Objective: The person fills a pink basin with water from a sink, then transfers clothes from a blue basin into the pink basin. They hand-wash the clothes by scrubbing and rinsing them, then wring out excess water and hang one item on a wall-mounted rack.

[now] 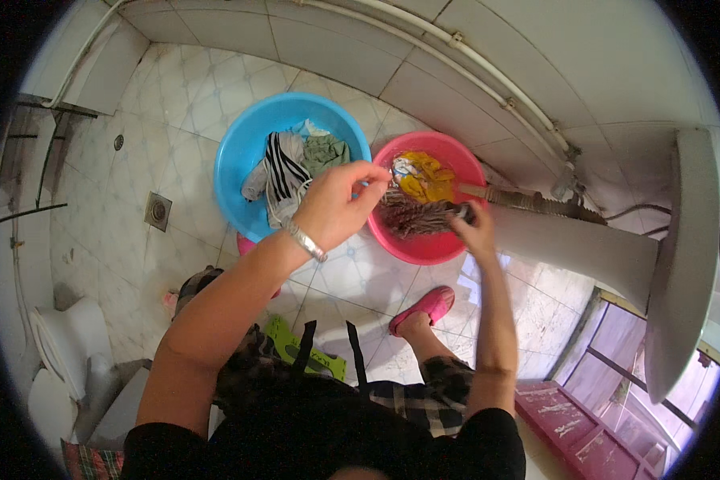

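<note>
A dark brown, patterned piece of clothing (414, 218) is stretched between my hands over the pink basin (424, 254). My left hand (340, 202), with a silver bracelet at the wrist, pinches its left end between thumb and fingertips. On the right, my right hand (478, 232) is closed on the other end and slightly blurred. Beneath and behind it, a yellow and white cloth (428, 176) lies in the basin. A blue basin (226, 180) stands to the left, holding a striped white garment (278, 172) and a green cloth (326, 152).
A ridged hose (536, 202) runs from the wall to the pink basin's right rim. The white sink (680, 264) stands at the right. My pink shoe (428, 308) and a low green stool (296, 344) are below. A floor drain (158, 210) and white toilet (72, 336) lie left.
</note>
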A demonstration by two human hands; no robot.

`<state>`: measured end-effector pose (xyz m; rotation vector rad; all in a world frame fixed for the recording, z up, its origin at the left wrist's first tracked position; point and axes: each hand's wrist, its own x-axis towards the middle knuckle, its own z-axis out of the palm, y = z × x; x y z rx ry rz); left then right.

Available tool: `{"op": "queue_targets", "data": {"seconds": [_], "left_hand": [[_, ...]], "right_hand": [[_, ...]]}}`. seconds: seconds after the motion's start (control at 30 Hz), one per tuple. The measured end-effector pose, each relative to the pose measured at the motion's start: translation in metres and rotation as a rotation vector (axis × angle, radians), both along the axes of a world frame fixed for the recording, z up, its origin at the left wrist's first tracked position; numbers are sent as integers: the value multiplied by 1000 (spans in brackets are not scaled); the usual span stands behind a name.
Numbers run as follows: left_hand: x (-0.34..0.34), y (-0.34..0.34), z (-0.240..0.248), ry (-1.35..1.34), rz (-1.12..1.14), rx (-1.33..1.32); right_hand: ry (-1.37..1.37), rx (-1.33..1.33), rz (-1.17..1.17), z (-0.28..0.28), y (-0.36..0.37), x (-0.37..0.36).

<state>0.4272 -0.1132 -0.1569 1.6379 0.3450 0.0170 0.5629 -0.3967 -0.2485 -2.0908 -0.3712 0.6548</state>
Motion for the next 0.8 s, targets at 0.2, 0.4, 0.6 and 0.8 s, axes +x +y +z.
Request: {"op": "queue_targets", "data": {"seconds": [0.2, 0.4, 0.6, 0.8], "left_hand": [[13, 1, -7, -50, 60, 41], [11, -1, -3, -41, 64, 113], [3, 6, 1, 10, 42, 155], [-6, 9, 10, 28, -9, 173]], "right_hand": [[-280, 24, -100, 225, 28, -32], [-283, -33, -142, 240, 46, -44], [-242, -381, 251, -8, 45, -13], [-373, -586, 275, -258, 10, -67]]}}
